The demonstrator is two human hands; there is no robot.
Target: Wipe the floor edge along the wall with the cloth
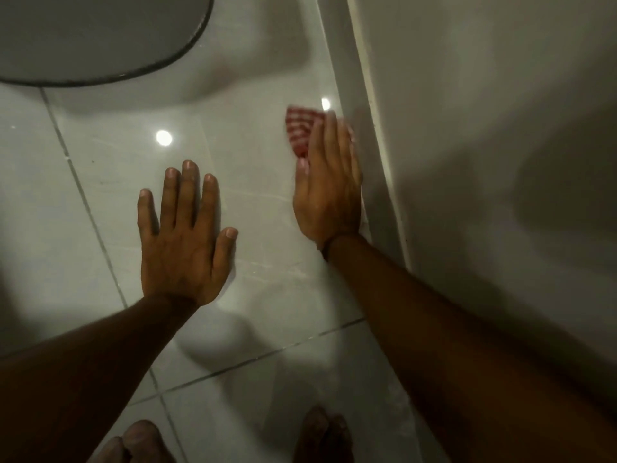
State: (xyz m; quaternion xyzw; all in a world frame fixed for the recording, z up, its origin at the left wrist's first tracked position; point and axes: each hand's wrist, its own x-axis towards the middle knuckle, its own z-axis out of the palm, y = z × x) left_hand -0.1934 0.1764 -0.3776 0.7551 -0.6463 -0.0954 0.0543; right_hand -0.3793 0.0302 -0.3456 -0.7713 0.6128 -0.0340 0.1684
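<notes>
A red-and-white checked cloth lies on the glossy white tiled floor, close to the white skirting board at the foot of the wall. My right hand presses flat on the cloth, fingers together and pointing away from me, its outer edge right beside the skirting. Most of the cloth is hidden under that hand; only its far left corner shows. My left hand rests flat on the floor tile to the left, fingers spread, holding nothing.
A round grey object with a dark rim sits at the top left, casting a shadow on the tiles. My bare feet are at the bottom edge. Grout lines cross the floor.
</notes>
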